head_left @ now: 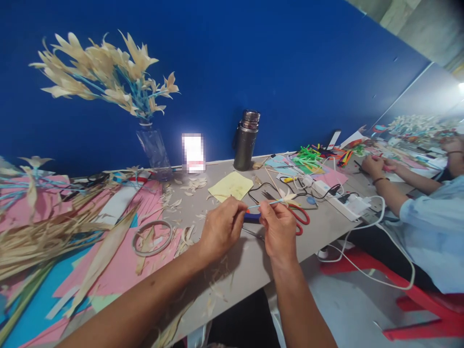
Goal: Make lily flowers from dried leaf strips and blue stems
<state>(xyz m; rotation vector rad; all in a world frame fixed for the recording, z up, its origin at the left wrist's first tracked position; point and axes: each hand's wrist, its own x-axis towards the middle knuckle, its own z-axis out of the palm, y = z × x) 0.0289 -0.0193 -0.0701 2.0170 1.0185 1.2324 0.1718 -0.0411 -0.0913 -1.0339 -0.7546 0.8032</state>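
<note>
Over the near part of the table, my left hand (223, 223) is closed in a pinch on one end of a thin light blue strip (254, 206). My right hand (279, 228) pinches a light blue stem that the strip runs to, and a small cream husk flower (289, 197) sticks out past its fingers on the right. Whether the strip is wound round the stem is hidden by the fingers. Scissors with red handles (302, 216) lie just right of my right hand. Under and behind both hands is a dark blue object (251, 217), partly covered.
A clear vase (154, 152) of husk flowers (108, 77) and a dark thermos (246, 140) stand along the blue wall. Dried husks (54, 227), pink paper and a tape ring (135, 237) lie left. Right are a power strip (337, 200), cables and a co-worker's hands (377, 166).
</note>
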